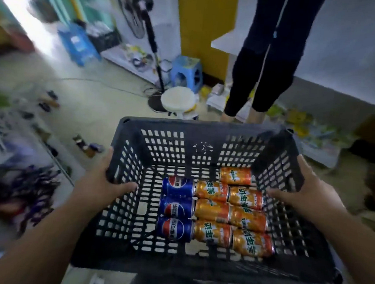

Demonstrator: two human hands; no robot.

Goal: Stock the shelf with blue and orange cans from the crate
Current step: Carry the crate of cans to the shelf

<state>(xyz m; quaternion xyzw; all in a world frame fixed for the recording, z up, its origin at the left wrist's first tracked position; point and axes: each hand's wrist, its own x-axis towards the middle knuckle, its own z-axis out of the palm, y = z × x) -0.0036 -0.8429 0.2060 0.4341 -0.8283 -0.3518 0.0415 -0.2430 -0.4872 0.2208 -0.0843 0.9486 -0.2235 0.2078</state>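
Note:
A dark slotted plastic crate (204,127) fills the lower middle of the head view, held up off the floor. My left hand (106,181) grips its left wall and my right hand (307,191) grips its right wall. On the crate's bottom lie three blue cans (176,208) in a column, with several orange cans (230,213) packed to their right. One orange can (235,176) lies apart at the far right corner. The view is blurred, and no shelf is clearly visible.
A person in dark trousers (262,65) stands just beyond the crate. A white round stool (178,99), a blue stool (187,73) and a fan stand (153,51) are on the floor ahead. Small items and cables litter the floor at left.

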